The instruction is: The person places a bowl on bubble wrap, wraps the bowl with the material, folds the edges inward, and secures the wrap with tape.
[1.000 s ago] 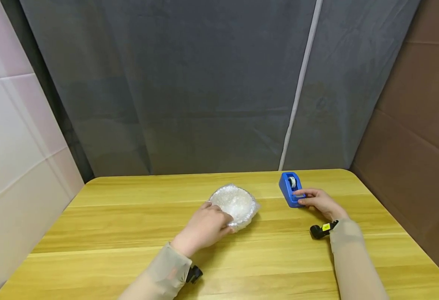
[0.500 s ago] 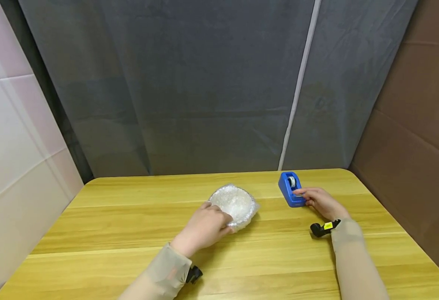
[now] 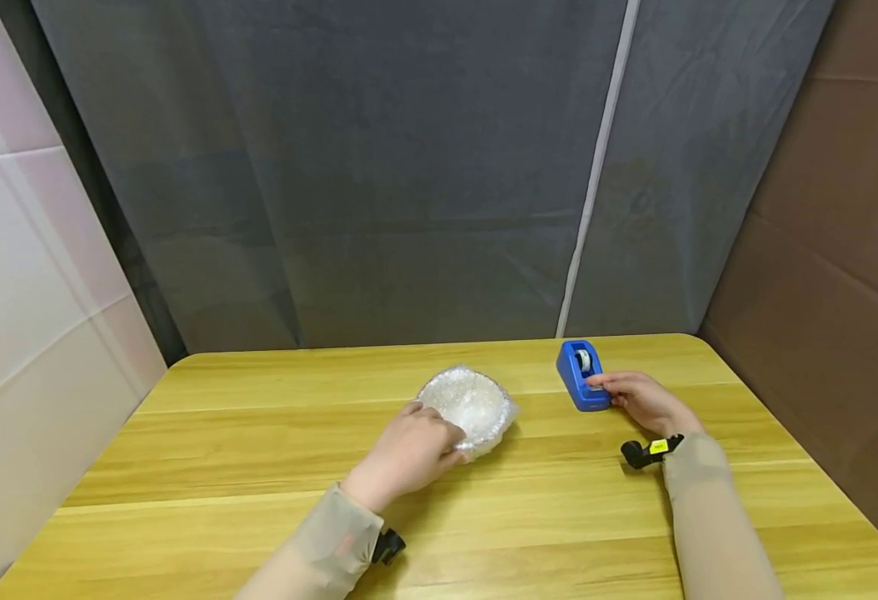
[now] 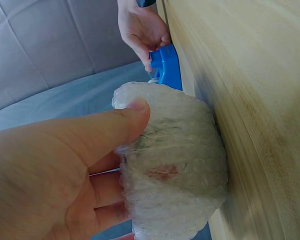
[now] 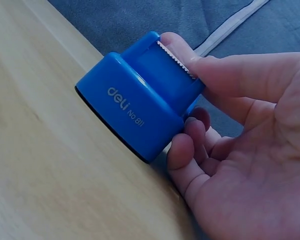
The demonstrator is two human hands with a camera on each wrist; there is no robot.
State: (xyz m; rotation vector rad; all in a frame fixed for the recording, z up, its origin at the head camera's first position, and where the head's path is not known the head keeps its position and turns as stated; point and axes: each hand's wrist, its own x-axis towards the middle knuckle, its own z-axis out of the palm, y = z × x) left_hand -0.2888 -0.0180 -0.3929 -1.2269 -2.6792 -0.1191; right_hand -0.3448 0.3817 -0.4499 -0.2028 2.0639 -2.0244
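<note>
A bowl-shaped item wrapped in bubble wrap (image 3: 476,404) sits near the middle of the table. My left hand (image 3: 412,450) grips its near left rim; in the left wrist view the thumb (image 4: 132,120) lies on the outer wall, with the other fingers partly hidden behind the wrap. At the right stands a blue tape dispenser (image 3: 576,383) with a white-cored roll. My right hand (image 3: 649,404) holds its cutter end: one digit reaches over beside the serrated blade (image 5: 175,59), while others curl against the side. Any tape under the fingertip is hard to make out.
Both stand on a wood-grain table (image 3: 259,450). A grey curtain (image 3: 409,183) rises behind its far edge, a brown panel (image 3: 836,250) flanks the right, and a pale one (image 3: 34,250) the left. A small black camera (image 3: 641,454) sits on the right wrist.
My right hand has shifted its fingers on the dispenser: a digit that lay across the front a second ago is now drawn back to the right side. The left hand and wrapped bowl stay put.
</note>
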